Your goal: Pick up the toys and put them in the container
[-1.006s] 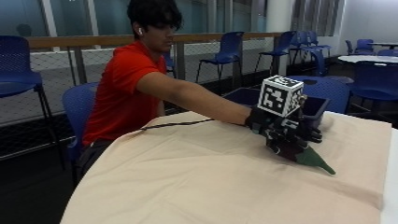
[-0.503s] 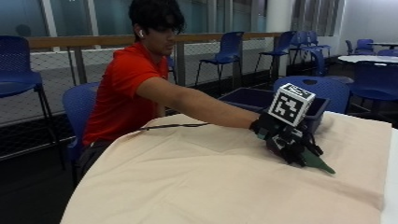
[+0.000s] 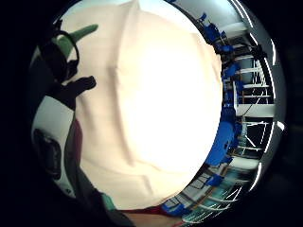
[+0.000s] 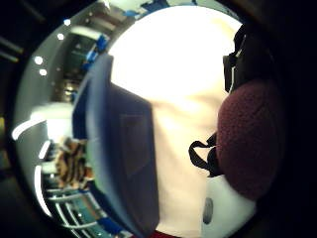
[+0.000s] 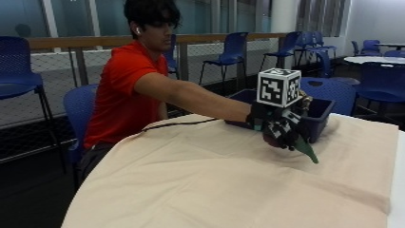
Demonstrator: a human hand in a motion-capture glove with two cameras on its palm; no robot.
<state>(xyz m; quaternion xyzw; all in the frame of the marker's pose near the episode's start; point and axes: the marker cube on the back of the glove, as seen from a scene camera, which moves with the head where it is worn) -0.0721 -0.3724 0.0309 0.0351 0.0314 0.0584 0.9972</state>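
Observation:
My gloved right hand (image 5: 277,124) grips a plush toy (image 5: 297,142) with a dark red body and a green tail, held just above the cloth beside the blue container (image 5: 319,115). The tail points down toward the table. In the thumb side palm view the red plush (image 4: 250,141) fills the space against the palm, and the blue container (image 4: 126,148) stands close by with a striped toy (image 4: 69,161) inside. The little finger side palm view shows the green tail (image 3: 78,37) past the fingers.
A beige cloth (image 5: 221,180) covers the round table, and its edges fall away at the front and left. The container sits at the far edge. Blue chairs (image 5: 231,50) stand behind the table. A cable (image 5: 183,124) runs across the cloth along my arm.
The hand has risen a little with the toy, whose green tail has left the cloth, and has shifted slightly toward the container.

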